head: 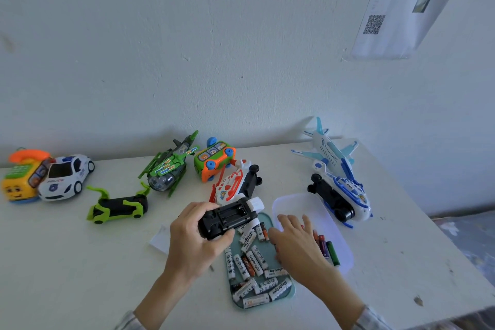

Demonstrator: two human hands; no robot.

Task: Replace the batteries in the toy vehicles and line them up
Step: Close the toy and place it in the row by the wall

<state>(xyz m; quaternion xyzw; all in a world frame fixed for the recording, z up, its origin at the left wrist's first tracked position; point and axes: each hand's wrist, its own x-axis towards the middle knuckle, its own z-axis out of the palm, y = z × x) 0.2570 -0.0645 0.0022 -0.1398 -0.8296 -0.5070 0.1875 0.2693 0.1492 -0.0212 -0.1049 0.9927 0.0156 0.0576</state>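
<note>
1. The left hand [197, 238] grips the upturned toy car [227, 218] above the green tray [290, 293], so its empty battery bay faces up.
2. The right hand [294, 241], fingers relaxed and apart, reaches over the used batteries [328, 248] on the white tray [308, 203], holding nothing visible.

So the table [80, 262] backs right up against the wall [187, 35]. Far left there's a toy phone [20, 177] with a police car [65, 177] touching its right side. Right of those, a helicopter [168, 166] sits toward the back, with a sports car [117, 207] in front of it, nearer me. Then a bus [214, 159] tipped over, and a boat [235, 182] on its side just right of it. Far right is a plane [329, 150] at the back, another boat [342, 199] in front of it. In the front middle, a tray [290, 296] full of batteries [253, 262], and a lid [300, 203] beside it on the right.
</note>
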